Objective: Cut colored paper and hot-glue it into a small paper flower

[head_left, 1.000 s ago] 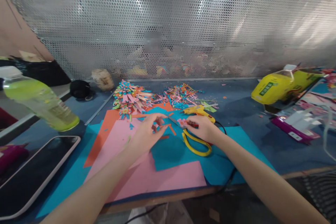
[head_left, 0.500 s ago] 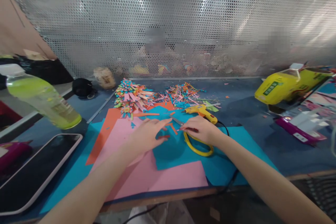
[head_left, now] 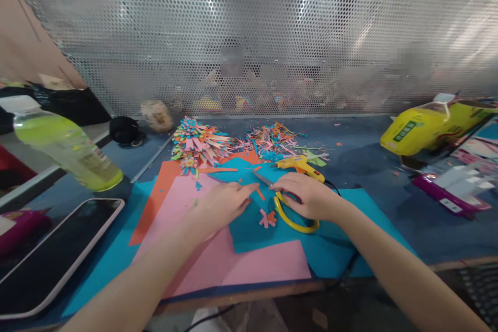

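My left hand (head_left: 223, 202) lies low over the pink paper sheet (head_left: 249, 267) and the blue paper sheet (head_left: 330, 249). Its fingers are stretched out to the right and hold nothing. My right hand (head_left: 309, 197) is curled over the yellow-handled scissors (head_left: 295, 225), whose blade tip (head_left: 262, 179) pokes out to the left of the fingers. A small pink and orange cut-paper piece (head_left: 267, 218) lies loose on the blue sheet between the two hands. An orange sheet (head_left: 155, 202) shows under the pink one.
A yellow glue gun (head_left: 299, 164) lies just behind my right hand. A heap of coloured paper strips (head_left: 202, 145) sits farther back. A green bottle (head_left: 66, 148) and a tablet (head_left: 54, 254) are at the left, a yellow pack (head_left: 424, 127) at the right. A perforated metal screen (head_left: 249, 36) closes the back.
The small pink paper piece left my right hand and now lies on the blue sheet. My right hand came down onto the scissors. My left hand opened out flat.
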The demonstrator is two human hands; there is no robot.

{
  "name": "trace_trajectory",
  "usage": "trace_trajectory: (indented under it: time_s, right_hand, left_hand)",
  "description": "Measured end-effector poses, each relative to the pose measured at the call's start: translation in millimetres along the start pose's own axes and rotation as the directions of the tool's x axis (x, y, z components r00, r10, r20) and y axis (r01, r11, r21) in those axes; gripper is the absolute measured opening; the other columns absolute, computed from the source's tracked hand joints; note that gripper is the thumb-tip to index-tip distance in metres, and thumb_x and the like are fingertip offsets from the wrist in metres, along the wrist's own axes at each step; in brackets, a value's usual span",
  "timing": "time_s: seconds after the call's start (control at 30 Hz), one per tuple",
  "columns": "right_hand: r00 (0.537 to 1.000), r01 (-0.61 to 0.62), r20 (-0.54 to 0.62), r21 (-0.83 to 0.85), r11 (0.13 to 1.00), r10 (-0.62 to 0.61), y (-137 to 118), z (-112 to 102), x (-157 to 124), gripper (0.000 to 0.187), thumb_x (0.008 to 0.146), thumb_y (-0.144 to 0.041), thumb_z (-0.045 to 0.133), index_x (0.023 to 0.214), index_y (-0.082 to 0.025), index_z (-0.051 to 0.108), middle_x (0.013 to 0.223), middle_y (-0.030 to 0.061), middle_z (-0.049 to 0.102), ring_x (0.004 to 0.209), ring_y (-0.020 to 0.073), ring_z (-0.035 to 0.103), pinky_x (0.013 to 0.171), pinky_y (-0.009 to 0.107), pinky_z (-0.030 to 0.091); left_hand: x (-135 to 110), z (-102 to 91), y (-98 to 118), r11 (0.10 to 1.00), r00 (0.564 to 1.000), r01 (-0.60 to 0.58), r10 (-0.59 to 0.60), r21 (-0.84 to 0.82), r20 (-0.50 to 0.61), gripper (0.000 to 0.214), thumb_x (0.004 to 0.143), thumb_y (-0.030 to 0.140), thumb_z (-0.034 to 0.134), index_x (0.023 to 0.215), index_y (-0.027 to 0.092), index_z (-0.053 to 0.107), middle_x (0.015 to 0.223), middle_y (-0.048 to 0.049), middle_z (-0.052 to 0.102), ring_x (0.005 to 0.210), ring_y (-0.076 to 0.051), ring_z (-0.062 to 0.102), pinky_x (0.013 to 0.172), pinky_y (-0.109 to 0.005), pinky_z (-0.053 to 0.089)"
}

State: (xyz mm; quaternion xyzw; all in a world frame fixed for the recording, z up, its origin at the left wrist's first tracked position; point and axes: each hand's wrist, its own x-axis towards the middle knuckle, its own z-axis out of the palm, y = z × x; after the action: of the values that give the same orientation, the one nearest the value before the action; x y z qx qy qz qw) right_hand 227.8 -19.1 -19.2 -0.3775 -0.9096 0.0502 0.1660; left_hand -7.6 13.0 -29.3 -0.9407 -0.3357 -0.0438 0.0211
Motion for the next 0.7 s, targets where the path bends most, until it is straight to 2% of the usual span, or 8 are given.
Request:
trace_trajectory:
  time_s: [0.07, 0.13, 0.23, 0.33, 0.47, 0.53, 0.63, 0.7]
  right_hand:
    - [0.994, -0.107, 0.011, -0.113, 0.988, 0.109, 1, -2, -1, 0.026, 0.081, -0.024, 0.047, 0.104, -0.015, 0.055, 0.1, 0.0096, 0.058, 0.094, 0.0215, 0.051, 0.082, 0.033, 0.041]
    - [0.975, -0.204, 0.039, -0.213, 0.955, 0.217, 0, -3, -3, 0.029, 0.079, -0.031, 0.049, 0.103, -0.015, 0.055, 0.097, 0.0109, 0.057, 0.089, 0.0235, 0.054, 0.074, 0.033, 0.043]
    - [0.949, -0.273, 0.084, -0.27, 0.923, 0.305, -2, -2, -6, 0.038, 0.077, -0.035, 0.05, 0.109, -0.015, 0.052, 0.097, 0.0117, 0.057, 0.087, 0.0243, 0.056, 0.069, 0.031, 0.043]
    - [0.934, -0.292, 0.132, -0.252, 0.923, 0.332, -4, -2, -8, 0.048, 0.075, -0.033, 0.051, 0.118, -0.015, 0.046, 0.103, 0.0133, 0.054, 0.088, 0.0249, 0.056, 0.069, 0.031, 0.043]
    - [0.9, -0.364, 0.194, -0.155, 0.918, 0.389, -1, -5, -10, 0.056, 0.07, -0.028, 0.053, 0.122, -0.013, 0.041, 0.108, 0.0151, 0.052, 0.087, 0.0247, 0.056, 0.069, 0.03, 0.043]
    - [0.876, -0.417, 0.226, -0.088, 0.905, 0.426, 3, -9, -11, 0.061, 0.066, -0.027, 0.057, 0.123, -0.013, 0.04, 0.109, 0.0147, 0.053, 0.087, 0.0245, 0.056, 0.069, 0.029, 0.043]
    - [0.839, -0.488, 0.27, -0.011, 0.873, 0.472, 7, -17, -13, 0.068, 0.064, -0.025, 0.057, 0.127, -0.014, 0.035, 0.098, 0.0114, 0.058, 0.078, 0.0217, 0.057, 0.065, 0.028, 0.043]
    - [0.817, -0.517, 0.298, 0.001, 0.856, 0.493, 8, -20, -15, 0.07, 0.063, -0.023, 0.056, 0.128, -0.014, 0.032, 0.095, 0.0107, 0.059, 0.073, 0.0202, 0.057, 0.061, 0.028, 0.043]
  left_hand:
    - [-1, -1.0, 0, 0.999, 0.999, 0.042, -0.042, -0.034, 0.024, 0.047, 0.082, 0.024, 0.046, 0.128, 0.024, 0.038, 0.091, -0.0075, 0.064, 0.085, -0.02, 0.061, 0.068, -0.028, 0.047]
    - [-2, 0.4, 0, 0.998, 0.998, 0.05, -0.049, -0.031, 0.032, 0.046, 0.083, 0.023, 0.043, 0.128, 0.024, 0.037, 0.093, -0.0079, 0.063, 0.085, -0.02, 0.061, 0.068, -0.028, 0.047]
    - [-1, 5.4, 1, 1.0, 1.0, 0.027, -0.027, 0.015, 0.001, 0.042, 0.086, 0.02, 0.036, 0.128, 0.023, 0.038, 0.095, -0.0085, 0.063, 0.085, -0.021, 0.06, 0.07, -0.03, 0.046]
    - [1, 8.6, 1, 1.0, 0.999, 0.027, -0.028, -0.01, -0.033, 0.042, 0.085, 0.017, 0.037, 0.127, 0.023, 0.04, 0.094, -0.0086, 0.063, 0.087, -0.021, 0.059, 0.072, -0.032, 0.046]
    - [1, 7.0, -1, 0.968, 0.991, 0.117, -0.128, -0.224, -0.039, 0.043, 0.082, 0.018, 0.04, 0.125, 0.022, 0.041, 0.095, -0.0074, 0.064, 0.086, -0.019, 0.06, 0.073, -0.028, 0.046]
    - [0, 4.9, -2, 0.952, 0.987, 0.14, -0.156, -0.271, -0.038, 0.047, 0.08, 0.021, 0.043, 0.128, 0.023, 0.038, 0.097, -0.0072, 0.064, 0.088, -0.019, 0.06, 0.073, -0.028, 0.046]
    - [-2, 1.3, -2, 0.978, 0.993, 0.118, -0.12, -0.17, -0.001, 0.055, 0.078, 0.021, 0.046, 0.132, 0.022, 0.033, 0.097, -0.0099, 0.063, 0.09, -0.023, 0.059, 0.074, -0.032, 0.046]
    - [-1, -0.8, 0, 0.991, 0.994, 0.101, -0.097, -0.086, 0.053, 0.052, 0.079, 0.018, 0.042, 0.131, 0.021, 0.035, 0.093, -0.0112, 0.063, 0.089, -0.024, 0.059, 0.072, -0.033, 0.045]
